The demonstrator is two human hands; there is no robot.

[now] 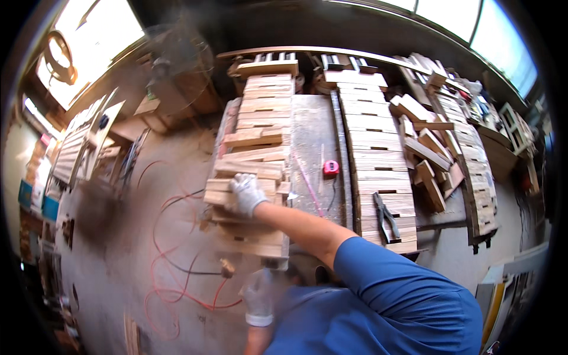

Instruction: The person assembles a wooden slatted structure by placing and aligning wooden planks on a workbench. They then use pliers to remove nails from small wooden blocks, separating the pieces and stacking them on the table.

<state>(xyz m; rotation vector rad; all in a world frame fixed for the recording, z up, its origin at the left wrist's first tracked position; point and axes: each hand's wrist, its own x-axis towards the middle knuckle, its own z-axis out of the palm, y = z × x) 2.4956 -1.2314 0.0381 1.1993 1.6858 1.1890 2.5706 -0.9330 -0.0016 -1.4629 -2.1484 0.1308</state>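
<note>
My right hand (247, 194), in a pale work glove, reaches across to a left-hand row of wooden pieces (263, 236). Its fingers are curled over a loose wooden block (220, 195) lying crosswise on that row. More loose blocks (254, 138) rest farther up, some of them askew. Low in the picture, close to my body, is my left hand (258, 296), also gloved; blur hides its fingers and anything in them. Beside it, a small brownish fitting (226, 268) sits at the end of a dark hose; its kind is unclear.
A pink tape measure (331, 169) lies on the grey bench (310, 124) between two slotted wood rows. Pliers (386, 218) rest on the middle row (378, 154). Loose blocks (432, 154) are heaped to its right. Red hose (160, 290) loops over the floor at left.
</note>
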